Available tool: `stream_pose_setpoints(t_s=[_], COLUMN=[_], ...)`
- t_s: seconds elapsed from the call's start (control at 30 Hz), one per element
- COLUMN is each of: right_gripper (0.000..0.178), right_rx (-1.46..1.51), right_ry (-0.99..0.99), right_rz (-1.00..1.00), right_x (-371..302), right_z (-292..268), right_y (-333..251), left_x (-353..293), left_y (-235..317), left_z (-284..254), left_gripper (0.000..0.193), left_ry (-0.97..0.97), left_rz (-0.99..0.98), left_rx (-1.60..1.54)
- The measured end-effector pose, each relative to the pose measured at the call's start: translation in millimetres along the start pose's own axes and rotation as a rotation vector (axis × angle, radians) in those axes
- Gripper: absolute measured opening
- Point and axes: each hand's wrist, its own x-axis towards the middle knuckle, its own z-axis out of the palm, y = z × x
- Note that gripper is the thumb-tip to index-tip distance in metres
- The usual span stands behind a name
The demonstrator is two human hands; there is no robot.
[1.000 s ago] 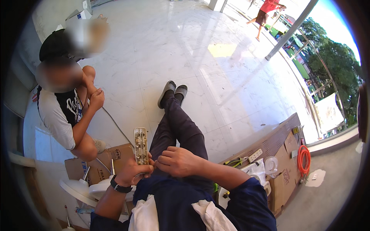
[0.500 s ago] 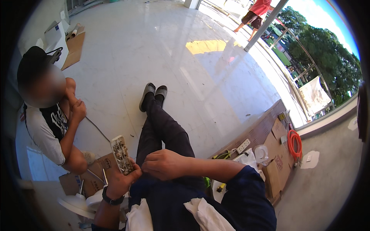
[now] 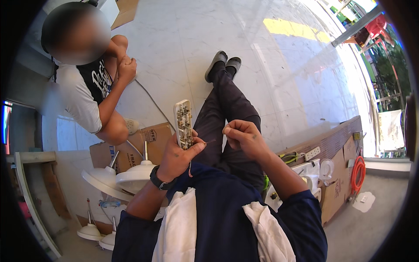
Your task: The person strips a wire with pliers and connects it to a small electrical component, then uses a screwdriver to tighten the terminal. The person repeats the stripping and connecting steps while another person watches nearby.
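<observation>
My left hand is closed around an opened white power strip, which stands roughly upright with its brass contacts and screws showing. Between that hand's thumb and fingers sits a thin wire, its fine end poking out to the right. My right hand is a short way to the right of the wire end, thumb and forefinger pinched together. Whatever may be in the pinch is too small to make out. Below my left hand a short reddish cord hangs down.
A person sits at the left, hands clasped at the knee. White lamp shades and a cardboard box lie by my left arm. On the right are pliers, another power strip, and a coiled orange hose. A grey cable crosses the floor.
My right hand has moved away from the left hand to the right, so the wire end now shows between them. The power strip stands more upright. The view has shifted left and down.
</observation>
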Motion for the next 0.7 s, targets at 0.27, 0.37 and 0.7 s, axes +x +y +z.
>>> stream_pose_setpoints(t_s=[0.27, 0.37, 0.7], right_gripper=[0.048, 0.064, 0.041], right_rx=[-0.722, -0.574, -0.417], right_ry=[0.934, 1.037, 1.071], right_rz=[0.211, 0.595, 0.744], right_x=[-74, -112, -106], right_z=[-215, -270, -283], right_y=[50, 97, 197], left_x=[12, 19, 26], left_y=[-11, -13, -4], left_z=[12, 20, 21], left_gripper=[0.029, 0.029, 0.018], left_ry=[0.050, 0.075, 0.132], left_rz=[0.012, 0.053, 0.149], left_rx=[-0.142, -0.165, -0.137])
